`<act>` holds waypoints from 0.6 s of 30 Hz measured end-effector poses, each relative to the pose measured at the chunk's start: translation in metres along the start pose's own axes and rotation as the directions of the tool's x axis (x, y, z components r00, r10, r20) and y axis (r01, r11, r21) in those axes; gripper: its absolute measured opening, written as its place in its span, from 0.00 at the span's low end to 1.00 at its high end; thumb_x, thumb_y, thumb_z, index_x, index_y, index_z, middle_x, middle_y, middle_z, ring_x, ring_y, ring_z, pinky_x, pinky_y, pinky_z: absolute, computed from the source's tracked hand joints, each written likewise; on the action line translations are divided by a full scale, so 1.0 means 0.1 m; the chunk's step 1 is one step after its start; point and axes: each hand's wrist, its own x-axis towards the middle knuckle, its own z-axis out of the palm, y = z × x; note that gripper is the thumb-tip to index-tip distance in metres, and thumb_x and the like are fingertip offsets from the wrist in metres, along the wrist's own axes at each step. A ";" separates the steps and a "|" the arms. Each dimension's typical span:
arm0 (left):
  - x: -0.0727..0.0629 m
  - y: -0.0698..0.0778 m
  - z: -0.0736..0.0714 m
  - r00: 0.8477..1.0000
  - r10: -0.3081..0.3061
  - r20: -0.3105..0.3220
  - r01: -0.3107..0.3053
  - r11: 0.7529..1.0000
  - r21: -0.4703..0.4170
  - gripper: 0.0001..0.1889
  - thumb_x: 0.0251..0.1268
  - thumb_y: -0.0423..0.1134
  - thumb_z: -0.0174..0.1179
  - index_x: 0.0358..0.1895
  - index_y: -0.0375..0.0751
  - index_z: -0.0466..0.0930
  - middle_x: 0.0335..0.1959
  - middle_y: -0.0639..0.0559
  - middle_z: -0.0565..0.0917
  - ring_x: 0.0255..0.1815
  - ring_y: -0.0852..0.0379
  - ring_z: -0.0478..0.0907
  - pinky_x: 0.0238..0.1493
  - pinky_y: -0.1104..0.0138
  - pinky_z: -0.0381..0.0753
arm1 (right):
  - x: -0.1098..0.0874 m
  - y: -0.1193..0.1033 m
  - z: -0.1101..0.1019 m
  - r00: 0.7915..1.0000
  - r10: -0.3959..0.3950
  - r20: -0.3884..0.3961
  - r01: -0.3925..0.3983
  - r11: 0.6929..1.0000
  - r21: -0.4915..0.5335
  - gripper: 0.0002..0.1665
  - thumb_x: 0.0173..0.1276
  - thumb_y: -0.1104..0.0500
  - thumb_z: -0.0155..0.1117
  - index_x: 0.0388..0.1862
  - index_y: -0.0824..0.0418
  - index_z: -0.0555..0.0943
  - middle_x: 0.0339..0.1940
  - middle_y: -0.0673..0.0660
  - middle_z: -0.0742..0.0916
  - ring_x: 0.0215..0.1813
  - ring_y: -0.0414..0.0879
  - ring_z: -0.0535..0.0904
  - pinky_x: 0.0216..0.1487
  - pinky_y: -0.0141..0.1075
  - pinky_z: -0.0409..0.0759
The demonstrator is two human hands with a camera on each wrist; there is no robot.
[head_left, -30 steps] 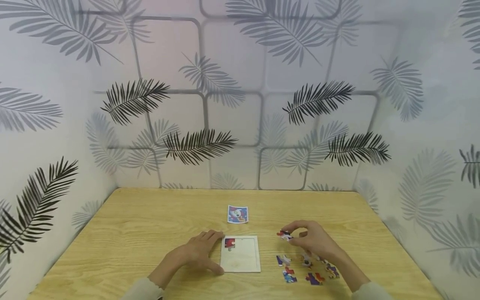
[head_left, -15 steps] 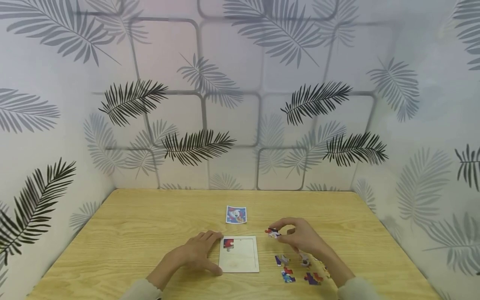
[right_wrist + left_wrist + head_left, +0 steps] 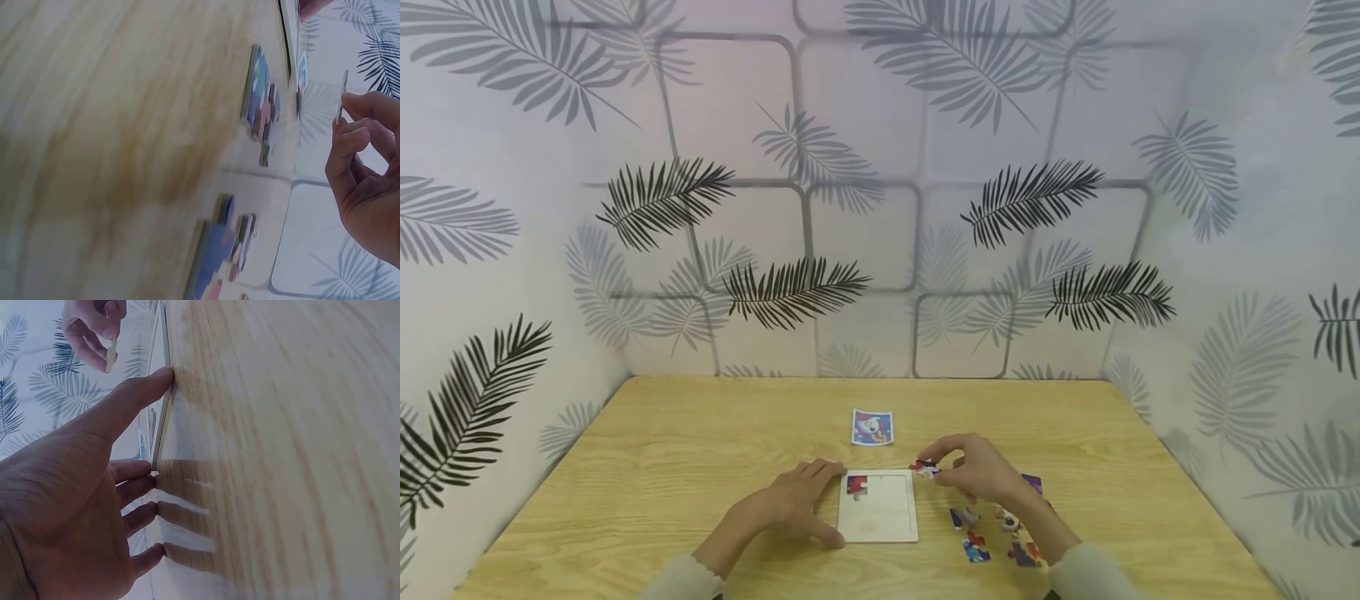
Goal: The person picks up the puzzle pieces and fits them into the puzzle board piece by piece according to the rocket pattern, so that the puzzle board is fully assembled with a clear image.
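My right hand (image 3: 977, 468) pinches a jigsaw puzzle piece (image 3: 926, 468) between thumb and fingers, just off the upper right corner of a white puzzle tray (image 3: 883, 521). The right wrist view shows that held piece (image 3: 342, 97) edge-on, clear of the table. In the tray's upper left corner sits a red and dark puzzle piece (image 3: 856, 485). My left hand (image 3: 797, 502) rests beside the tray with fingers spread, its thumb at the lower left corner and index finger at the upper left. In the left wrist view, the thumb (image 3: 147, 387) touches the tray's edge.
Several loose puzzle pieces (image 3: 976, 548) lie right of the tray, some partly hidden under my right forearm. Behind the tray is a small picture card (image 3: 872, 427) with a white cartoon dog. The wooden table (image 3: 700, 433) ends at a leaf-patterned wall (image 3: 865, 333).
My right hand has moved left with the puzzle piece, from above the loose pieces to the tray's upper right corner. The left hand stays in place.
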 end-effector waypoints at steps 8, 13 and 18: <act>-0.04 0.07 -0.06 1.000 0.006 0.009 -0.006 1.000 -0.007 0.53 0.52 0.60 0.78 0.77 0.39 0.61 0.76 0.40 0.67 0.78 0.31 0.60 0.76 0.34 0.58 | 0.11 -0.05 0.12 1.000 -0.010 0.015 0.011 1.000 -0.029 0.16 0.67 0.71 0.68 0.52 0.60 0.88 0.53 0.61 0.85 0.13 0.37 0.63 0.16 0.29 0.67; -0.02 0.03 -0.03 1.000 0.002 0.000 -0.002 1.000 0.015 0.53 0.53 0.62 0.76 0.77 0.41 0.62 0.76 0.41 0.67 0.78 0.32 0.60 0.76 0.35 0.59 | 0.15 -0.08 0.20 1.000 -0.020 0.018 0.021 0.999 -0.049 0.16 0.65 0.72 0.67 0.49 0.61 0.89 0.57 0.60 0.86 0.13 0.36 0.62 0.15 0.27 0.67; -0.01 0.01 -0.02 1.000 0.011 -0.009 -0.011 1.000 0.002 0.53 0.52 0.61 0.77 0.77 0.40 0.62 0.76 0.40 0.67 0.78 0.33 0.60 0.76 0.34 0.59 | 0.21 -0.09 0.26 0.999 -0.020 0.029 0.022 0.997 -0.072 0.16 0.66 0.72 0.67 0.49 0.60 0.89 0.58 0.61 0.85 0.12 0.36 0.62 0.15 0.27 0.66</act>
